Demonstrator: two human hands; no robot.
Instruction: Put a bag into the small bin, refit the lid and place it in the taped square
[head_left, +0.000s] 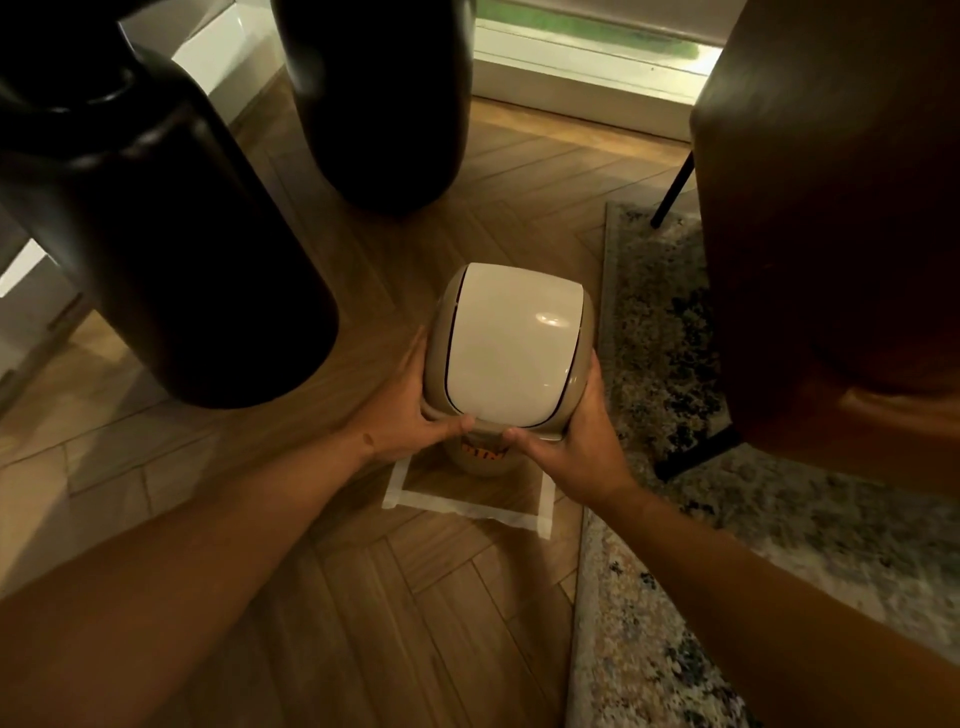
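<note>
A small beige bin (480, 460) with orange lettering stands on the wooden floor, its base inside the taped square (467, 506) of pale masking tape. A cream swing lid (506, 345) sits on top of it. My left hand (410, 410) grips the lid's left side, thumb on its near rim. My right hand (576, 441) grips the right side, thumb also on the near rim. No bag shows outside the bin; its inside is hidden by the lid.
Two tall dark vases (156, 234) (384, 98) stand to the left and behind. A brown leather chair (841, 218) on black legs stands to the right, on a speckled rug (675, 467). A window sill (587, 78) runs along the back.
</note>
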